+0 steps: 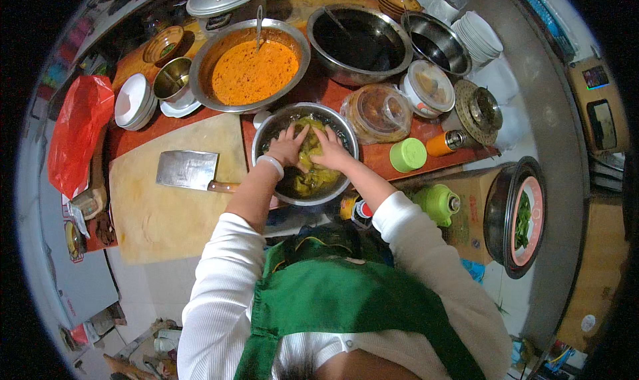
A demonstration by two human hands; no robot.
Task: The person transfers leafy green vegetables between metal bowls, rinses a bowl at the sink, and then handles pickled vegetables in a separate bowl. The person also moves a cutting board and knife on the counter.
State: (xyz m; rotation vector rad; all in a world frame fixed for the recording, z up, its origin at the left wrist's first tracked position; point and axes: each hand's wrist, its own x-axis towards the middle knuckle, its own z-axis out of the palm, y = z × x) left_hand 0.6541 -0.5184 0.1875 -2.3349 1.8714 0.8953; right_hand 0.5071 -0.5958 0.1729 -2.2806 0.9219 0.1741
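A stainless steel bowl [344, 184] stands at the table's front edge, holding yellow-green leafy vegetables [315, 179] in what looks like water. Both my hands reach down into it. My left hand [285, 148], with a white band at the wrist, has its fingers spread on the left side of the greens. My right hand [330, 151] rests on their right side, fingers apart too. Some fingertips are hard to make out among the leaves. Left of the bowl, a cleaver [187, 169] lies flat on a wooden cutting board [164, 225], its handle towards my left forearm.
Behind the bowl stand a basin of orange sauce [254, 75] with a ladle and a basin of dark liquid [357, 43]. Lidded plastic containers [377, 113], a green cup [408, 155] and an orange bottle [446, 143] crowd the right. Stacked white bowls [135, 103] sit left.
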